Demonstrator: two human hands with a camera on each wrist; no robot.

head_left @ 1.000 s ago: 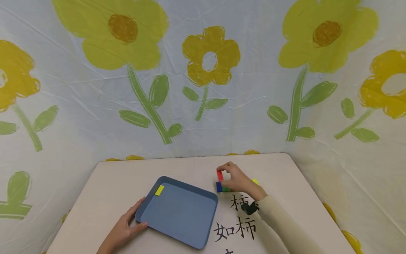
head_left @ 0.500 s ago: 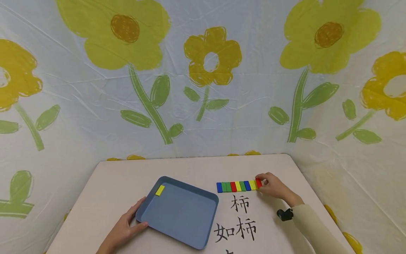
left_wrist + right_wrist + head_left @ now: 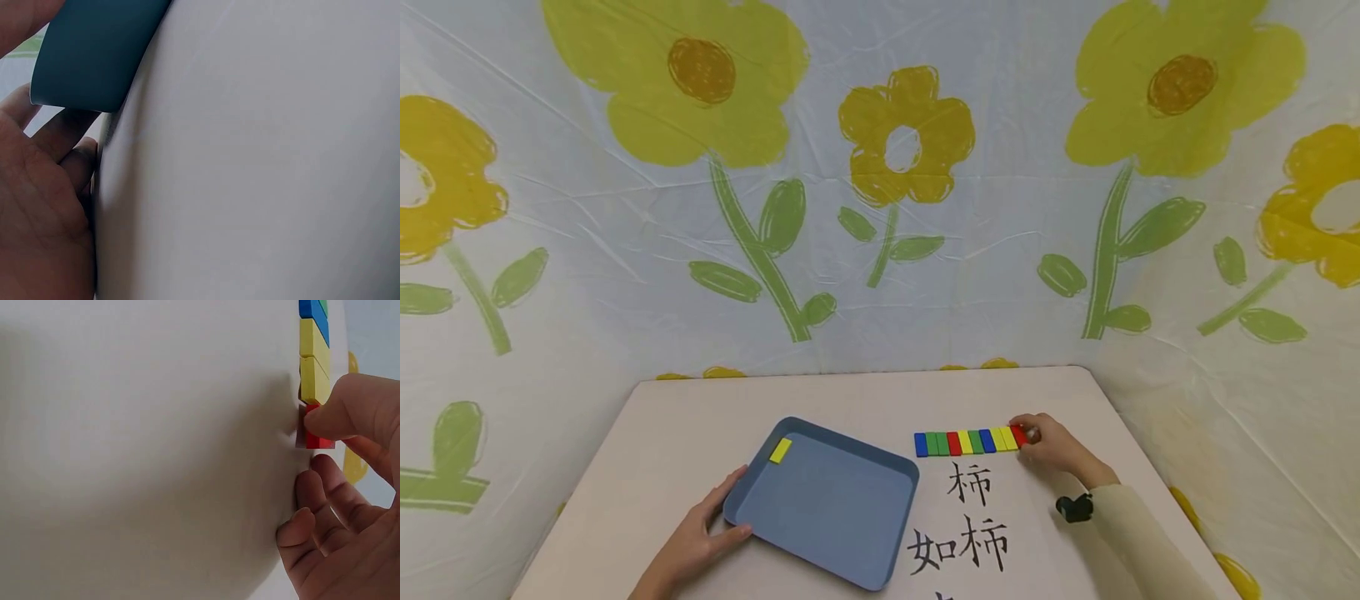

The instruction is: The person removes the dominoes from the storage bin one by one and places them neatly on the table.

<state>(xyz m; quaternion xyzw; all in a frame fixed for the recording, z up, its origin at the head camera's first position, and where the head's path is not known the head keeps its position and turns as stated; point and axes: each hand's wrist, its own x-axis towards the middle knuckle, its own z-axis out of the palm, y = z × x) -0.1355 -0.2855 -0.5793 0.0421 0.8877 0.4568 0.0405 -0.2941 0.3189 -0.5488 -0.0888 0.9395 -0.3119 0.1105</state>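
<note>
In the head view my right hand (image 3: 1057, 450) pinches a red block (image 3: 1018, 436) at the right end of a straight row of coloured blocks (image 3: 966, 442). The right wrist view shows the thumb on the red block's (image 3: 312, 428) near face, right beside a yellow block (image 3: 314, 380); the other fingers curl loosely below. My left hand (image 3: 694, 537) grips the left corner of a blue-grey tray (image 3: 820, 560), thumb at the front edge and fingers along the left side. One yellow block (image 3: 780, 451) lies inside the tray near its far left corner.
The white table (image 3: 760, 396) bears black brush-written characters (image 3: 970, 483) in front of the row. A flower-printed cloth (image 3: 955, 292) surrounds the table at the back and sides. A black wrist device (image 3: 1074, 507) sits at the right cuff.
My right hand has carried the red block from above the row's left end to its right end and set it against the last yellow block. The left hand stays on the tray.
</note>
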